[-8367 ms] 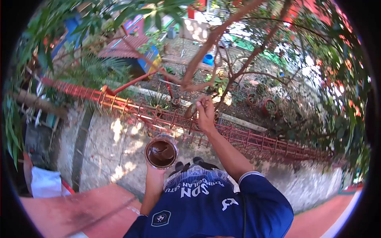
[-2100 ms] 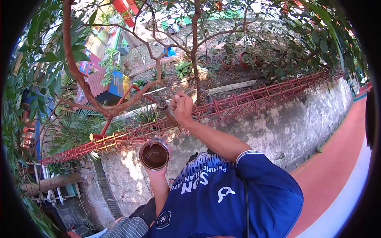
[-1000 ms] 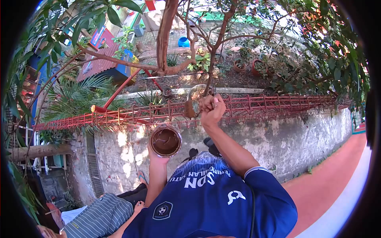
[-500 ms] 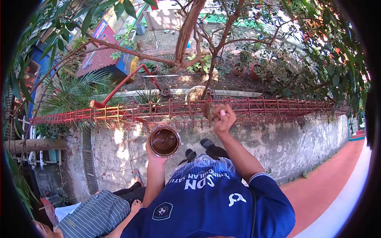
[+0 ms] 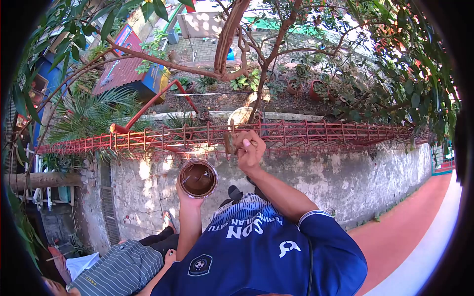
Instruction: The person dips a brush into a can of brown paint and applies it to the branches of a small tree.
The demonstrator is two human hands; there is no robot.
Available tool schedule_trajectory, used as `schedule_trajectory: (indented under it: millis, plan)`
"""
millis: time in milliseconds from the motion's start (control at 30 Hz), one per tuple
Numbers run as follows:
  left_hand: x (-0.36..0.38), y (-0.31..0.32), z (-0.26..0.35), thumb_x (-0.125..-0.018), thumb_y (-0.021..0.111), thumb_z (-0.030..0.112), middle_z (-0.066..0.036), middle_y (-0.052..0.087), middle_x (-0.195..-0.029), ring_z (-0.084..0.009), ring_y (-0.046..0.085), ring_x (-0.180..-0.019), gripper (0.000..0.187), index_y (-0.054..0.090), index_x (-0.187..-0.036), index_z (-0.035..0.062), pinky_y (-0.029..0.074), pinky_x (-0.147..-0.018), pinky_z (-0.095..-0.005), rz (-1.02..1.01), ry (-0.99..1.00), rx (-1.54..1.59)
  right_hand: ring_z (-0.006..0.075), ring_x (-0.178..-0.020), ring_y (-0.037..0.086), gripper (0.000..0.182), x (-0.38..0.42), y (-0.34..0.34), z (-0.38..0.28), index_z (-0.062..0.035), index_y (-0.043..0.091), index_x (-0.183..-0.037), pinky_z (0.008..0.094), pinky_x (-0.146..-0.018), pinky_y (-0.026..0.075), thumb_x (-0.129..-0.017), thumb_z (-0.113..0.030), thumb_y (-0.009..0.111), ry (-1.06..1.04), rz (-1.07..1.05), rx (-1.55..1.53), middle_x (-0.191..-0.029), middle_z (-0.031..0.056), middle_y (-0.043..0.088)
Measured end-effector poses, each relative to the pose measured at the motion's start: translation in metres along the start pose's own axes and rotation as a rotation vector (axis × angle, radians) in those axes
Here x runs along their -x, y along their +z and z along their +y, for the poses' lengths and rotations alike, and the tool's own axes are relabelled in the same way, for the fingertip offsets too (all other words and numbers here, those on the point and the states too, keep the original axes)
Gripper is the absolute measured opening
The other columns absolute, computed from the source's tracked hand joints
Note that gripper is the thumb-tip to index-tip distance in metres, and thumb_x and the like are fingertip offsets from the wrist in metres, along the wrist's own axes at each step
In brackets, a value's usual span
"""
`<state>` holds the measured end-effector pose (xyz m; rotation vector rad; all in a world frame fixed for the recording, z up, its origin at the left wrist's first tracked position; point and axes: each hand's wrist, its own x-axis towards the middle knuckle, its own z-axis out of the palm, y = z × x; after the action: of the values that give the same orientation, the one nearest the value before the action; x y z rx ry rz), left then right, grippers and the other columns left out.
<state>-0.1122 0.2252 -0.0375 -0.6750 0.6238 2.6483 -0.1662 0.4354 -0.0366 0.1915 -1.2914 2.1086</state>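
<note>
My left hand is wrapped around the side of a round can and keeps it upright below the rebar lattice. Glossy brown paint shows inside it. In my right hand, the fingers are closed on a paintbrush, its brown-coated head pointing left. The brush overlaps the red-brown rebar lattice, which runs across the view along the wall top. My right hand is above and to the right of the can.
A weathered concrete wall stands below the lattice. A red pipe frame rises on its far side. Tree branches hang overhead, with potted plants beyond. Another person in a striped shirt is at lower left.
My right hand and the brush have moved left along the lattice, closer to the can. The can has shifted slightly left and tilts a little differently.
</note>
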Motion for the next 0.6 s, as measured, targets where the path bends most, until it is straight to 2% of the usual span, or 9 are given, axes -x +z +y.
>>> schedule_trajectory:
  millis: [67,167,233,367,433,600]
  plan:
    - [-0.003,-0.003,-0.001,-0.102,0.039,0.036,-0.018,0.067,-0.124,-0.0359,0.066,-0.114,0.048,0.060,-0.129,0.0026,0.056,-0.096,-0.0533,-0.026,0.000,-0.014,0.0142,-0.058,0.038,0.026,0.000,-0.002,0.000,-0.0002,0.045,-0.073,0.0313,-0.054,0.031,-0.092,-0.016,0.054,0.013,0.003,-0.065,-0.063,0.0076,0.046]
    - [-0.005,-0.001,-0.003,-0.102,0.040,0.036,-0.017,0.067,-0.124,-0.0358,0.066,-0.114,0.047,0.060,-0.130,0.0033,0.056,-0.096,-0.0528,-0.040,-0.012,-0.028,0.0140,-0.055,0.038,0.029,0.001,-0.009,0.006,-0.0006,0.043,-0.071,0.0311,-0.052,0.031,-0.093,-0.016,0.053,-0.023,-0.076,0.084,-0.062,0.0076,0.047]
    - [-0.006,0.001,-0.003,-0.102,0.040,0.036,-0.017,0.067,-0.124,-0.0357,0.066,-0.114,0.048,0.060,-0.130,0.0038,0.056,-0.096,-0.0525,-0.030,-0.023,-0.025,0.0145,-0.054,0.041,0.021,-0.001,-0.018,0.005,-0.0009,0.046,-0.070,0.0311,-0.051,0.033,-0.089,-0.009,0.051,-0.072,-0.162,0.239,-0.062,0.0061,0.047]
    - [-0.008,-0.002,-0.005,-0.102,0.041,0.038,-0.016,0.067,-0.125,-0.0348,0.066,-0.114,0.049,0.059,-0.132,0.0040,0.056,-0.094,-0.0521,-0.043,-0.033,0.005,0.0163,-0.050,0.044,0.024,-0.005,-0.026,-0.001,-0.0013,0.046,-0.069,0.0323,-0.049,0.035,-0.090,-0.010,0.052,-0.097,-0.155,0.281,-0.060,0.0068,0.048]
    - [-0.016,-0.019,-0.005,-0.095,0.053,0.053,-0.012,0.068,-0.127,-0.0382,0.063,-0.119,0.052,0.065,-0.129,0.0141,0.044,-0.105,-0.0633,-0.049,-0.026,-0.030,0.0171,-0.050,0.047,0.025,-0.006,-0.027,-0.003,-0.0011,0.047,-0.068,0.0327,-0.049,0.036,-0.091,-0.010,0.052,-0.143,-0.179,0.332,-0.060,0.0077,0.050]
    - [-0.009,-0.023,-0.004,-0.095,0.053,0.053,-0.013,0.066,-0.132,-0.0406,0.057,-0.127,0.053,0.064,-0.129,0.0132,0.045,-0.106,-0.0621,-0.069,-0.070,0.017,0.0135,-0.051,0.045,0.028,-0.037,-0.017,-0.015,-0.0023,0.047,-0.068,0.0322,-0.048,0.035,-0.094,-0.012,0.051,-0.187,-0.174,0.322,-0.059,0.0040,0.048]
